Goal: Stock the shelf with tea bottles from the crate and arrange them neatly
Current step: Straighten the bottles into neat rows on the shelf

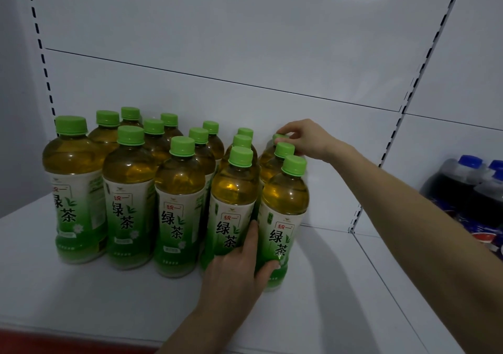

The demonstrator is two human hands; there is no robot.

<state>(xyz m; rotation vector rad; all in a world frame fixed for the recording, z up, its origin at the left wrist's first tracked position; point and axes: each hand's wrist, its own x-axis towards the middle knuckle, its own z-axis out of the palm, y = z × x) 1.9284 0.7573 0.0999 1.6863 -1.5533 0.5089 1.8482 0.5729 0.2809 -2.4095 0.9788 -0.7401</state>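
Right hand (304, 141) pinches the rear cap (279, 136), two rows behind the front-right bottle (284, 209). Left hand (236, 266) grips that front-right bottle low. Risk: rows are packed tight, so a sideways shove could topple the neighbour bottles (179, 203) to its left.

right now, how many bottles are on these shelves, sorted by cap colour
green-cap tea bottles: 15
blue-cap dark soda bottles: 3 in view, cut off by the frame edge
total: 18 in view
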